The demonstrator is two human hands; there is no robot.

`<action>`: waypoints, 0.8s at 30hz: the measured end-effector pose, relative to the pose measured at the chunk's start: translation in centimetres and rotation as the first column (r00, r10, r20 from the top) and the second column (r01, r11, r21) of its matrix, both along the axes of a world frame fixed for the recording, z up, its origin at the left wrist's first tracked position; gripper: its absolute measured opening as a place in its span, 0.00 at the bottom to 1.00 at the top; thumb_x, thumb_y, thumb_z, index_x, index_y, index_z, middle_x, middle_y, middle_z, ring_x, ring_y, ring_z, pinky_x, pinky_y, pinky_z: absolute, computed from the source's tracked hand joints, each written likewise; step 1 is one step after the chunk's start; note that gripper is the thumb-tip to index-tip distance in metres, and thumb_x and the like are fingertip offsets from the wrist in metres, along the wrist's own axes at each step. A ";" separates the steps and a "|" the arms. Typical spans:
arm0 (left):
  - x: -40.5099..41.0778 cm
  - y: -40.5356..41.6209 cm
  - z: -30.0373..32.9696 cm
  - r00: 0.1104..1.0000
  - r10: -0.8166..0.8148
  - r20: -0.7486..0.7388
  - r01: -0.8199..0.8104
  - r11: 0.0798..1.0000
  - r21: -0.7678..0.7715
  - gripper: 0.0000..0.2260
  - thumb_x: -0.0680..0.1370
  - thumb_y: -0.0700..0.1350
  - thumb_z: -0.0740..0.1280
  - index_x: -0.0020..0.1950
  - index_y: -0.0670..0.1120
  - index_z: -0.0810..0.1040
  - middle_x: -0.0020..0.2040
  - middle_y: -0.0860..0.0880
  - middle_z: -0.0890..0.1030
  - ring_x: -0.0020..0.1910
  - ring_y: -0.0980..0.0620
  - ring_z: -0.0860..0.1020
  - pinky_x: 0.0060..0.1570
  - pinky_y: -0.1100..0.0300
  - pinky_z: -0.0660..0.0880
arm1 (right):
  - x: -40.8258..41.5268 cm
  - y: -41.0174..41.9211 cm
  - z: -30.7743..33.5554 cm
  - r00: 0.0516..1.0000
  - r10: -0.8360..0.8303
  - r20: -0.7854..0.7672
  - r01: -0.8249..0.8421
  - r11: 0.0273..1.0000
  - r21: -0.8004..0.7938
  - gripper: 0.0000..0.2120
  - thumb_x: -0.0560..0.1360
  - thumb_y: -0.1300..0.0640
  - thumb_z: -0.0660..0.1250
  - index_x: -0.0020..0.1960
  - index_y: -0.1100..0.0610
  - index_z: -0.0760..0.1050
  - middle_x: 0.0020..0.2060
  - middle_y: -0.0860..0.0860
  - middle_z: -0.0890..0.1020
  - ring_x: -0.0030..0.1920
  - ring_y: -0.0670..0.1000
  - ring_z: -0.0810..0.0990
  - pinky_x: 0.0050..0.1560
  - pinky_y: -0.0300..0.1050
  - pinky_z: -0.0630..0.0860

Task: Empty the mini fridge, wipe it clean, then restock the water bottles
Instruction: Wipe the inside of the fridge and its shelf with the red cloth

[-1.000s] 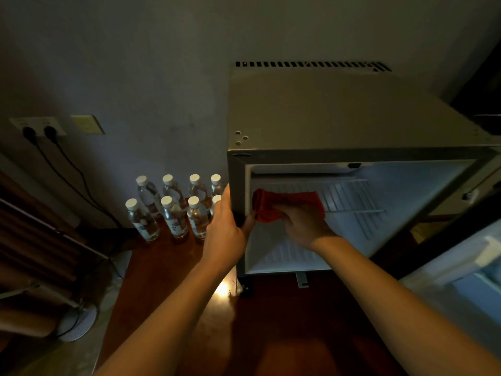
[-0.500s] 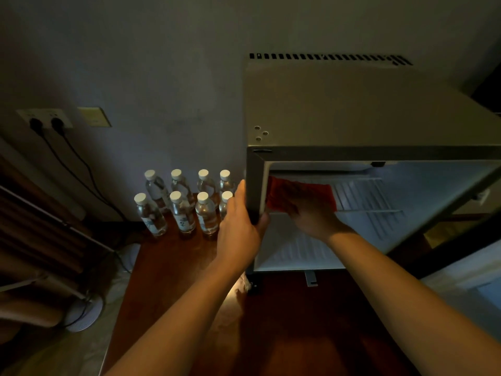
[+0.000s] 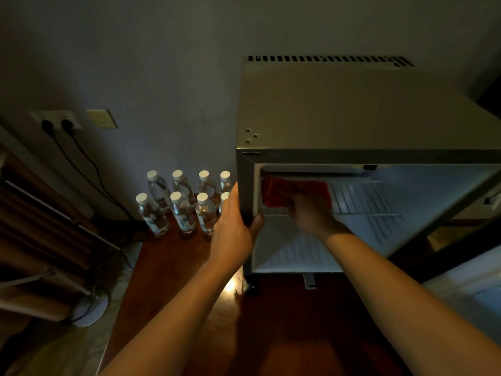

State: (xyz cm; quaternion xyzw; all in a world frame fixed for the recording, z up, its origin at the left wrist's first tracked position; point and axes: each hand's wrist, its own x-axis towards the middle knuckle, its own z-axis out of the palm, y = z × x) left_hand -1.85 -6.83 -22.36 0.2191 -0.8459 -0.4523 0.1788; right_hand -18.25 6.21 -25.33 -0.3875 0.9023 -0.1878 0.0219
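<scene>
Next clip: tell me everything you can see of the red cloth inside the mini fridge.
The red cloth looks like soft, thick fabric, bunched into a rumpled pad rather than spread flat. It sits in the upper left of the open grey mini fridge, on the white wire shelf and close against the white left inner wall. The right hand lies on its lower right part; the grip is blurred. The left hand grips the fridge's left front edge, not the cloth.

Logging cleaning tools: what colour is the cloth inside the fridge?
Red; the cloth under the right hand shows best in the head view.
</scene>
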 end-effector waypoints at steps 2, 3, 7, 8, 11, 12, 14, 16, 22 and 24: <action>0.1 0.1 0.2 1.000 -0.005 -0.006 0.005 1.000 0.005 0.30 0.76 0.59 0.66 0.75 0.59 0.59 0.66 0.55 0.72 0.63 0.50 0.76 0.56 0.41 0.79 | 1.3 1.2 -0.5 0.999 0.035 0.019 -0.034 0.999 -0.041 0.17 0.81 0.57 0.60 0.69 0.46 0.72 0.60 0.51 0.78 0.58 0.52 0.77 0.57 0.44 0.74; 0.1 0.1 0.2 1.000 -0.007 -0.006 0.007 1.000 0.007 0.30 0.75 0.60 0.65 0.75 0.59 0.59 0.66 0.55 0.72 0.63 0.50 0.76 0.56 0.41 0.79 | 1.8 1.8 -0.9 0.998 0.055 0.005 -0.055 0.997 -0.049 0.17 0.80 0.57 0.60 0.68 0.46 0.73 0.61 0.50 0.78 0.60 0.52 0.77 0.60 0.46 0.74; 0.1 0.2 0.2 1.000 -0.011 -0.008 0.011 1.000 0.011 0.31 0.74 0.61 0.65 0.75 0.59 0.59 0.66 0.53 0.72 0.63 0.49 0.77 0.55 0.40 0.79 | 2.2 3.3 -0.5 0.990 0.108 -0.088 -0.107 0.994 0.019 0.21 0.79 0.60 0.63 0.71 0.47 0.71 0.69 0.49 0.74 0.70 0.54 0.71 0.71 0.54 0.67; 0.1 0.2 0.2 1.000 -0.009 -0.009 0.009 1.000 0.006 0.31 0.74 0.60 0.65 0.75 0.58 0.59 0.66 0.53 0.73 0.62 0.49 0.77 0.55 0.40 0.79 | 2.1 3.6 0.1 0.986 0.121 -0.112 -0.113 0.991 0.073 0.22 0.80 0.61 0.62 0.72 0.49 0.70 0.71 0.50 0.72 0.71 0.55 0.69 0.74 0.52 0.64; 0.0 0.3 0.1 1.000 -0.001 -0.013 0.002 1.000 0.011 0.30 0.76 0.58 0.67 0.75 0.58 0.60 0.66 0.53 0.73 0.62 0.50 0.77 0.55 0.41 0.79 | 1.9 5.2 1.1 0.978 0.122 -0.169 -0.104 0.988 0.111 0.23 0.79 0.65 0.61 0.73 0.52 0.69 0.72 0.52 0.71 0.73 0.57 0.67 0.74 0.51 0.61; 0.0 0.3 0.2 1.000 0.000 -0.016 0.000 1.000 0.013 0.29 0.76 0.58 0.67 0.75 0.58 0.60 0.66 0.54 0.72 0.63 0.51 0.76 0.56 0.41 0.79 | 2.0 5.7 1.1 0.985 0.102 -0.140 -0.090 0.992 0.089 0.22 0.80 0.64 0.61 0.73 0.52 0.70 0.72 0.52 0.71 0.73 0.56 0.67 0.74 0.50 0.60; -0.1 0.4 0.2 1.000 0.001 -0.020 -0.001 1.000 0.012 0.29 0.75 0.59 0.66 0.74 0.57 0.61 0.67 0.54 0.72 0.63 0.50 0.76 0.56 0.41 0.80 | 2.4 5.9 1.0 0.999 0.024 -0.034 -0.023 0.999 0.045 0.19 0.82 0.56 0.59 0.73 0.51 0.69 0.73 0.51 0.69 0.74 0.54 0.65 0.74 0.48 0.60; -0.1 0.4 0.1 1.000 0.005 -0.020 -0.004 1.000 0.010 0.30 0.76 0.58 0.67 0.75 0.58 0.60 0.67 0.54 0.72 0.63 0.50 0.76 0.56 0.41 0.79 | 2.6 5.2 0.5 0.999 -0.043 0.009 0.043 0.999 0.030 0.20 0.83 0.48 0.56 0.73 0.50 0.68 0.73 0.51 0.69 0.73 0.54 0.66 0.72 0.48 0.62; -0.2 0.2 -0.4 1.000 0.018 -0.013 -0.018 1.000 -0.003 0.30 0.77 0.57 0.67 0.76 0.57 0.59 0.66 0.53 0.73 0.63 0.50 0.77 0.55 0.42 0.80 | -0.8 2.7 -0.8 0.998 0.000 -0.069 0.009 0.991 0.131 0.26 0.83 0.41 0.46 0.77 0.49 0.61 0.77 0.50 0.62 0.77 0.54 0.57 0.76 0.54 0.55; -0.2 0.2 -0.5 1.000 0.016 -0.011 -0.016 1.000 -0.001 0.30 0.77 0.58 0.67 0.76 0.57 0.59 0.66 0.53 0.73 0.63 0.50 0.77 0.56 0.42 0.80 | -2.2 1.9 -0.6 0.999 0.001 -0.046 0.007 0.987 0.163 0.25 0.83 0.42 0.49 0.78 0.47 0.59 0.78 0.49 0.59 0.78 0.54 0.55 0.76 0.54 0.54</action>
